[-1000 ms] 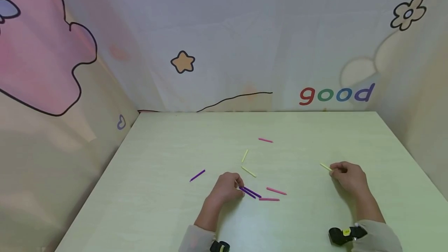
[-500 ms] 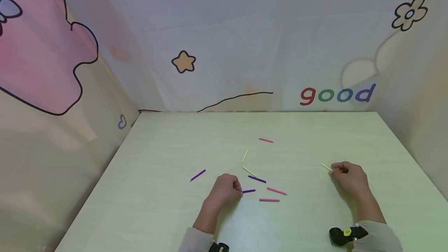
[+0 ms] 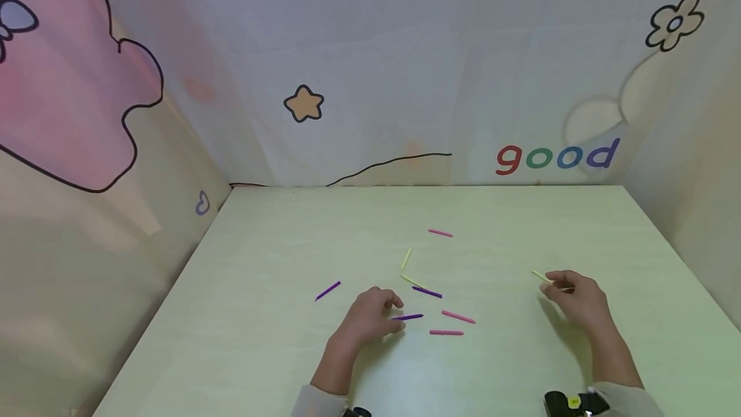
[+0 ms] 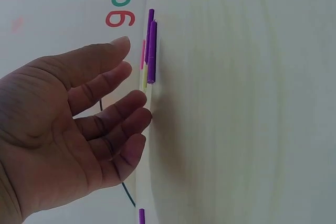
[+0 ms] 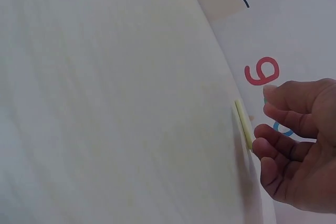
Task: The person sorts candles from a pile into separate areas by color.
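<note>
My left hand (image 3: 367, 320), thumb and fingers spread apart, hovers at the near end of a short purple stick (image 3: 412, 317); in the left wrist view that purple stick (image 4: 152, 51) lies just beyond the fingertips. Another purple stick (image 3: 427, 292) rests a little farther back, its left end by a pale yellow stick (image 3: 411, 281). On the right side, my right hand (image 3: 579, 298) is slightly raised with loosely bent fingers, beside a yellow stick (image 3: 541, 275). In the right wrist view a gap shows between thumb and fingers, with the yellow stick (image 5: 243, 124) lying past them.
Two pink sticks (image 3: 458, 316) lie right of the left hand, and another pink stick (image 3: 440, 233) lies farther back. A second yellow stick (image 3: 406, 259) is near the middle; a third purple stick (image 3: 327, 291) lies left. A printed curtain (image 3: 359, 50) hangs behind the table (image 3: 260, 352).
Two purple sticks were in my left hand; one was set apart toward the back, then the fingers opened from the other. My right fingers have released the yellow stick and lifted slightly.
</note>
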`<state>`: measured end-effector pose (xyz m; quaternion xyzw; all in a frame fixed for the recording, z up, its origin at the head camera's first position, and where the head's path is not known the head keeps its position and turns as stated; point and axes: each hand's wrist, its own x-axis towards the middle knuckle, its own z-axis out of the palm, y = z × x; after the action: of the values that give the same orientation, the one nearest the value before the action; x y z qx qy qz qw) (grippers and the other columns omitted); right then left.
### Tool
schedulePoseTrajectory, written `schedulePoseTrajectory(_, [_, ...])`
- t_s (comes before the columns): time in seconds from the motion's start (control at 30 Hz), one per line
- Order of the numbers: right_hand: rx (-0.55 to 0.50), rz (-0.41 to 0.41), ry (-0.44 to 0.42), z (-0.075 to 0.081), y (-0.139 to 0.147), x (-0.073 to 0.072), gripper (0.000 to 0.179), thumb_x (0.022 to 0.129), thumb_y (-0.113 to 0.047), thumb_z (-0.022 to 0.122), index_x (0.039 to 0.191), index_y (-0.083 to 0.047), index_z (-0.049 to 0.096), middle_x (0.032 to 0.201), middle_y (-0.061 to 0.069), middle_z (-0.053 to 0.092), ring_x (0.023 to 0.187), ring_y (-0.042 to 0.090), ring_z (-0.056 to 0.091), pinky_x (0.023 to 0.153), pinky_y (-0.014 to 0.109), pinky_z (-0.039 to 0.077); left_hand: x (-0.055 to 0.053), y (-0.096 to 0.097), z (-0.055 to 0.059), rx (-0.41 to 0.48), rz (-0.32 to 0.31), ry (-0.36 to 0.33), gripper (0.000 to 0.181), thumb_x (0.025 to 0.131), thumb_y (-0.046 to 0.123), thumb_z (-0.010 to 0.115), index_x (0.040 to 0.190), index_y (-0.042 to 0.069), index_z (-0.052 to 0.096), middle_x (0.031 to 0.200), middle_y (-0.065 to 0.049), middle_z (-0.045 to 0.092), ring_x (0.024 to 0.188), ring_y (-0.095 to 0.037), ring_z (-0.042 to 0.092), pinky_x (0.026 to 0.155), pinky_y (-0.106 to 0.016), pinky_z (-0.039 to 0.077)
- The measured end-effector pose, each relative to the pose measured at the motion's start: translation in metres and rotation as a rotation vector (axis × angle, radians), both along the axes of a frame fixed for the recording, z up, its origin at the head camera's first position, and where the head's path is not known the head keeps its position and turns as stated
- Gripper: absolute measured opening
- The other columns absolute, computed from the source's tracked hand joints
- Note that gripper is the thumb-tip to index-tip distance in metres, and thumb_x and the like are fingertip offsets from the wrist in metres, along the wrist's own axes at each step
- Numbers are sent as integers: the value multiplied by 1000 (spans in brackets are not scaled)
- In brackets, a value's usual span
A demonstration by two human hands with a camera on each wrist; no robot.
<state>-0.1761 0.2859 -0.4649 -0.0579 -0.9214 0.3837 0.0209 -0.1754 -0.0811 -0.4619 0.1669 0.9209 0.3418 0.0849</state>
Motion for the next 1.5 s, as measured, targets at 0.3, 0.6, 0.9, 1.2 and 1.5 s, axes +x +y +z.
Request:
schedulePoseTrajectory(0.3, [17, 94, 31, 9, -20, 4, 41, 91, -22, 59, 118, 9, 55, 108, 27, 57, 93, 37, 57, 66, 36, 46, -2, 8, -1, -19, -22, 3, 24, 74, 15, 78, 95, 11, 68, 89, -1, 58, 83, -15, 53, 75, -30, 44])
schedulePoseTrajectory(0.6, [-6, 145, 16, 13, -46, 4, 39, 89, -19, 61, 118, 7, 56, 113, 27, 56, 102, 41, 54, 76, 47, 46, -6, 14, -2, 10, -24, -67, 24, 71, 9, 79, 92, 8, 67, 80, 0, 56, 76, -14, 50, 71, -29, 43])
schedulePoseTrajectory(0.9, [-54, 178, 32, 8, -68, 1, 35, 87, -16, 63, 115, 5, 59, 112, 23, 58, 105, 42, 53, 80, 49, 45, -7, 16, -1, -9, 9, -43, 17, 64, -4, 71, 78, 6, 67, 67, 4, 50, 64, -12, 46, 60, -25, 40])
schedulePoseTrajectory(1.2, [-55, 199, 8, 8, -84, 1, 35, 87, -19, 65, 114, 2, 61, 111, 20, 60, 106, 39, 52, 81, 48, 44, -4, 23, 8, -41, 36, -66, 16, 64, -5, 68, 74, 7, 67, 64, 4, 52, 62, -12, 45, 58, -26, 40])
schedulePoseTrajectory(1.5, [-64, 232, 29, 5, -97, -2, 32, 86, -17, 64, 113, 1, 62, 110, 17, 60, 105, 37, 52, 81, 48, 44, -3, 22, 5, -40, 38, -73, 16, 65, -6, 65, 71, 8, 68, 64, 6, 55, 63, -12, 46, 57, -26, 40])
